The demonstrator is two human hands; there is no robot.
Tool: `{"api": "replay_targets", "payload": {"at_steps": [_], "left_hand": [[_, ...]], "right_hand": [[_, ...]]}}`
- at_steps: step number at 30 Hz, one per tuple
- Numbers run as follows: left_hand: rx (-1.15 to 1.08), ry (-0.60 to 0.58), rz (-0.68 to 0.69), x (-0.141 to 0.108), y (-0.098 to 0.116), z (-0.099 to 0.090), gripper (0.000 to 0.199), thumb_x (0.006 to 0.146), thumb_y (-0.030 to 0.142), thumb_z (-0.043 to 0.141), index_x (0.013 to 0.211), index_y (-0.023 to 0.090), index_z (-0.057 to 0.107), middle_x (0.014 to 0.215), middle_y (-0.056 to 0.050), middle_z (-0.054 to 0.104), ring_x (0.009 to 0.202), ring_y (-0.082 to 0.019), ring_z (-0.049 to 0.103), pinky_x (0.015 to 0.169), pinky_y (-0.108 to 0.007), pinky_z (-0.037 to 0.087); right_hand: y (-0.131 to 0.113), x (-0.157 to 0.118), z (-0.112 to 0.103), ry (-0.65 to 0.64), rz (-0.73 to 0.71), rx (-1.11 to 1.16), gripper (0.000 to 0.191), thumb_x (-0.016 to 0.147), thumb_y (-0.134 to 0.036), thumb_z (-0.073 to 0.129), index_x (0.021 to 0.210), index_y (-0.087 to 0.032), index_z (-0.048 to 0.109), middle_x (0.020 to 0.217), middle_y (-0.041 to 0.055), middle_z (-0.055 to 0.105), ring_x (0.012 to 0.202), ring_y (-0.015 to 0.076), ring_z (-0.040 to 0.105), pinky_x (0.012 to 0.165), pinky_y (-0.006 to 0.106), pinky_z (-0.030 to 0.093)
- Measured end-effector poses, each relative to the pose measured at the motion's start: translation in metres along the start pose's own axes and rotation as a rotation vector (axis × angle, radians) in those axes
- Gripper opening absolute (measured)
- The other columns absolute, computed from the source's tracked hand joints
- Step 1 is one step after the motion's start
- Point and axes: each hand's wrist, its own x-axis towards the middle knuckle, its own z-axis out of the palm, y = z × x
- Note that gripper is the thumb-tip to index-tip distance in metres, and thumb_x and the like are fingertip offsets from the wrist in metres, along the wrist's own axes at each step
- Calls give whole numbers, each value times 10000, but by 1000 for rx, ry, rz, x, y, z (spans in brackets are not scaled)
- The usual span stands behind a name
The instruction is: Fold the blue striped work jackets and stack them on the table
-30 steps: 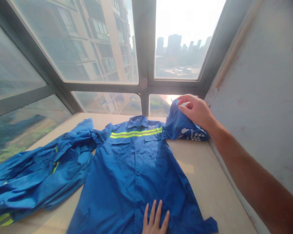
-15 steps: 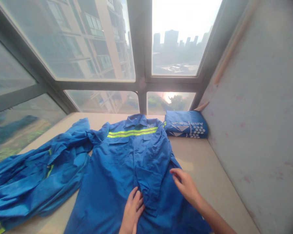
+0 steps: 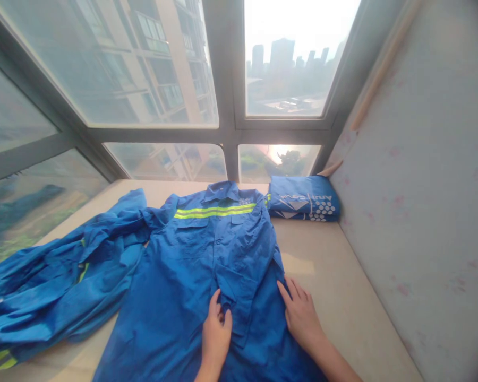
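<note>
Blue work shirt w/ yellow chest stripe lies front-up on pale ledge, one sleeve folded down across front. L hand at cuff, fingers curled; can't tell if it's pinching cloth. R hand at shirt's R edge, thumb & fingers apart. Crumpled blue cloth to L; folded blue bundle back R, nr wall.

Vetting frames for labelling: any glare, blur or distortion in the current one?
Head view: sky in the upper right pane nearly white, bright glare spot in the lower right pane; head view: chest print on the blue shirt too soft to read, though left hand and right hand outlines stay clear; head view: window frame slants, possibly wide-angle distortion.
</note>
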Motion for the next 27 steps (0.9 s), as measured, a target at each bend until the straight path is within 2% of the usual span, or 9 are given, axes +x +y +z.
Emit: {"api": "replay_targets", "payload": {"at_steps": [4, 7, 9, 12, 16, 19, 23, 25, 27], "left_hand": [[185, -20, -2, 6, 17, -11, 689, 895, 310, 432, 1529, 90, 275, 1206, -210, 674, 992, -246, 715, 934, -375, 520], [475, -103, 21, 9, 43, -22, 642, 928, 342, 430, 1521, 120, 327, 1172, -197, 686, 1009, -289, 702, 915, -413, 514], [693, -92, 110, 12, 60, -28, 588, 941, 370, 440, 1487, 153, 410, 1194, -190, 664, 1061, -322, 673, 897, -437, 515], [856, -51, 312, 19, 78, -31, 484, 951, 263, 405, 1418, 180, 500, 1351, -176, 553, 1145, -296, 626, 910, -396, 516], [848, -276, 472, 38, 85, -25, 577, 879, 125, 445, 1442, 244, 467, 1495, -125, 434, 1110, -237, 652, 916, -327, 516], [887, -381, 471, 52, 88, -21, 665, 792, 90, 534, 1432, 262, 476, 1420, -113, 504, 1035, -229, 671, 879, -301, 512], [860, -440, 453, 60, 104, -28, 362, 813, 115, 515, 1113, 230, 681, 1099, -78, 647, 926, -210, 659, 846, -298, 489], [704, -481, 482, 57, 116, -38, 229, 824, 137, 498, 902, 204, 703, 980, -67, 657, 904, -202, 642, 836, -291, 482], [439, -505, 495, 49, 129, -53, 164, 823, 171, 515, 815, 187, 678, 968, -68, 664, 916, -199, 629, 840, -285, 483]], "right_hand": [[-25, 11, 3, 1, -29, -49, 714, 772, 6, 433, 1438, -231, 534, 1573, 98, 388, 1440, 334, 342, 1143, 502, 324], [-30, 16, 1, 10, -32, -3, 675, 768, -2, 435, 1397, -201, 576, 1533, 107, 446, 1423, 323, 373, 1144, 477, 337], [-24, 14, -2, 13, -6, 58, 633, 782, -10, 415, 1361, -183, 605, 1448, 113, 541, 1344, 293, 476, 1125, 441, 376], [-5, 2, -9, 38, 43, 180, 516, 875, -88, 378, 1319, -177, 627, 1334, 114, 628, 1218, 251, 584, 1083, 396, 441], [21, -17, -19, 60, 126, 319, 402, 966, -297, 386, 1240, -198, 663, 1272, 109, 660, 1169, 250, 628, 1043, 396, 490], [31, -26, -23, 57, 199, 365, 401, 956, -332, 398, 1219, -200, 670, 1261, 109, 665, 1157, 253, 641, 1015, 397, 513], [34, -32, -24, 108, 230, 419, 408, 938, -340, 420, 1249, -195, 642, 1308, 115, 636, 1205, 268, 612, 1031, 430, 505], [32, -33, -26, 143, 244, 484, 402, 941, -361, 430, 1257, -208, 627, 1322, 114, 625, 1196, 274, 613, 1007, 443, 522], [28, -32, -29, 170, 277, 584, 394, 947, -394, 437, 1241, -213, 627, 1295, 120, 637, 1132, 271, 643, 916, 416, 572]]}}
